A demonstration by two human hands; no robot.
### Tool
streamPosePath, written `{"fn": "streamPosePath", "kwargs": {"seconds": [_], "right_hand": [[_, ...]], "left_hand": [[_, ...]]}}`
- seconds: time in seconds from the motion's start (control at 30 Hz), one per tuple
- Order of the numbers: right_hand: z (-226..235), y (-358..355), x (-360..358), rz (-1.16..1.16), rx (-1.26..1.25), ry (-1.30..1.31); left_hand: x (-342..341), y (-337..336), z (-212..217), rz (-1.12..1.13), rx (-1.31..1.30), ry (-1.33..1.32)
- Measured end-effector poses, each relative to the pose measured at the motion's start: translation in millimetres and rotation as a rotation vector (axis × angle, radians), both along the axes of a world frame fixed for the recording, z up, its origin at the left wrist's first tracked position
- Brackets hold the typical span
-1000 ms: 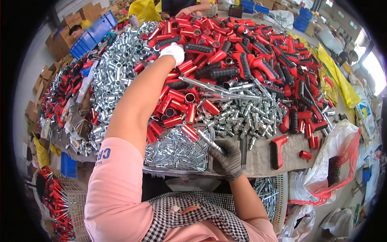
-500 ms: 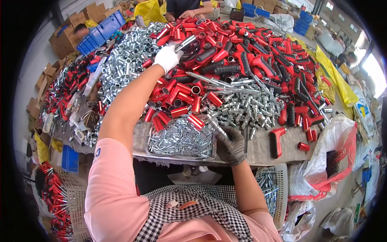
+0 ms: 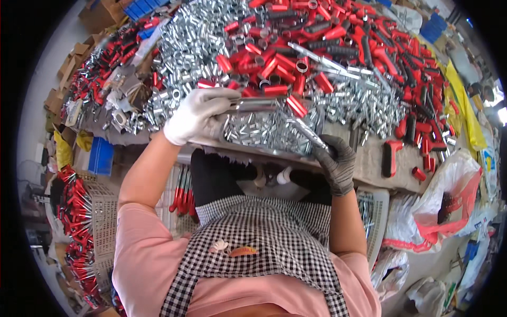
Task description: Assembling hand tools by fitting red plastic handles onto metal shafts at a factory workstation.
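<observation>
Meanwhile, at the bench's near edge, the white-gloved left hand [image 3: 198, 113] closes around a red-tipped steel tube [image 3: 261, 104]; at three o'clock, the grey-gloved right hand [image 3: 335, 161] grips a metal rod [image 3: 309, 134], seemingly mid-assembly, needing careful alignment.

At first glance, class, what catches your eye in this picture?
A huge heap of red handle sleeves and shiny metal sockets covers the table's far side. At its near edge, the white-gloved left hand grips a metal rod with a red sleeve, while the grey-gloved right hand holds another metal rod.
</observation>
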State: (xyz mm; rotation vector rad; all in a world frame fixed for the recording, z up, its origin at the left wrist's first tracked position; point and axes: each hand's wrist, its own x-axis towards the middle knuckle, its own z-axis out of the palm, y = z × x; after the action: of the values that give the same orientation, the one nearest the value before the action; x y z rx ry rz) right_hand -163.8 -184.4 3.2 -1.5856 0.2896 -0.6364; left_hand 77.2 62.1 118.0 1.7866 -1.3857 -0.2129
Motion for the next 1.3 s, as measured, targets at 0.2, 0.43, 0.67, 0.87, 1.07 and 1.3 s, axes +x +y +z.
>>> {"fn": "streamPosePath", "kwargs": {"seconds": [0.2, 0.43, 0.67, 0.87, 1.07, 1.3], "right_hand": [[40.2, 48.1, -10.1, 0.298, -0.134, -0.126], [25.8, 57.1, -34.6, 0.237, -0.275, 0.122], [33.2, 70.1, -34.6, 0.251, -0.467, 0.294], [9.7, 85.8, -34.6, 0.301, -0.022, 0.260], [21.7, 102.1, -19.5, 0.428, -0.230, 0.290], [18.2, 92.9, -10.7, 0.543, -0.213, 0.444]], "left_hand": [[-33.8, 28.2, 3.6, 0.016, 0.306, 0.427], [-45.0, 38.5, -25.2, 0.032, 0.292, 0.470], [-60.6, 33.8, -53.3, 0.051, 0.203, 0.512], [-69.3, 32.3, -60.5, -0.206, 0.163, 0.538], [-92.3, 23.0, -78.1, -0.183, 0.142, 0.477], [-95.1, 11.3, -65.1, -0.194, 0.240, 0.281]]}}
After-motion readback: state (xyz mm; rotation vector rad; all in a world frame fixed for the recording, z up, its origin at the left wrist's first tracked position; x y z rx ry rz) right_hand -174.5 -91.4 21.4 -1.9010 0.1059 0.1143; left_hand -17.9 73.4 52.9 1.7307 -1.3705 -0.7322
